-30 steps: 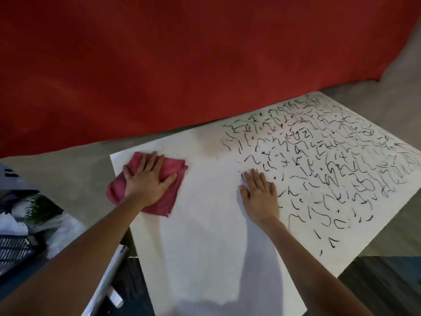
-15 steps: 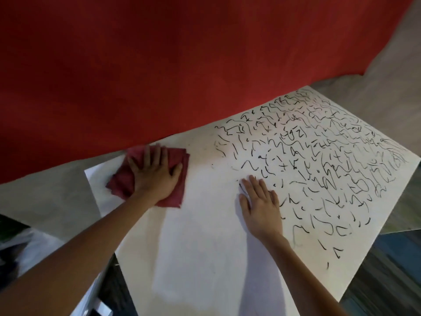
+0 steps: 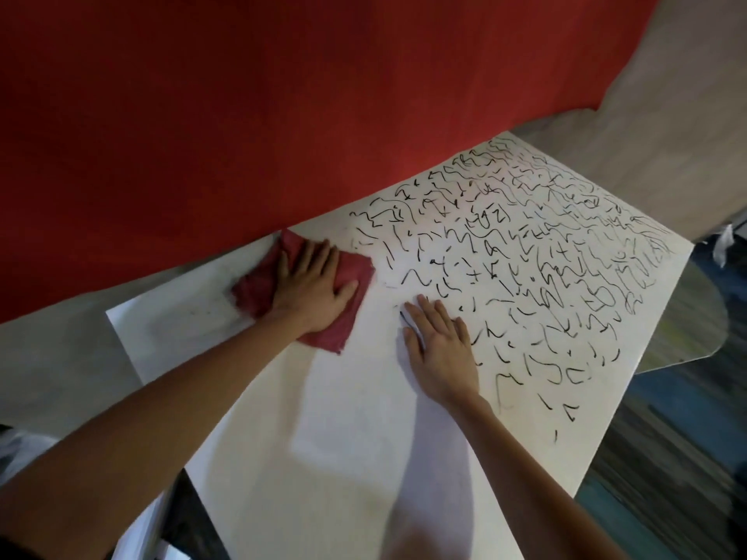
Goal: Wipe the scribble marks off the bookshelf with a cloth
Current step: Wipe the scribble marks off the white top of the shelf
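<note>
1. bookshelf (image 3: 323,438): white flat surface; runs from near left to far right; carries faint grey smears at its far-left corner.
2. cloth (image 3: 256,291): dark red, crumpled; lies on the far-left part of the bookshelf, just left of the first marks and close to the far edge.
3. left hand (image 3: 313,289): presses flat on the cloth; fingers straight, slightly spread, grasping nothing.
4. right hand (image 3: 442,349): rests palm-down on the bare bookshelf, just right of the cloth and apart from it; fingers straight and released, tips among the nearest marks.
5. scribble marks (image 3: 545,268): black strokes; cover the right half of the bookshelf up to its far-right corner.
6. red backdrop (image 3: 283,95): fills the far side beyond the bookshelf.
</note>
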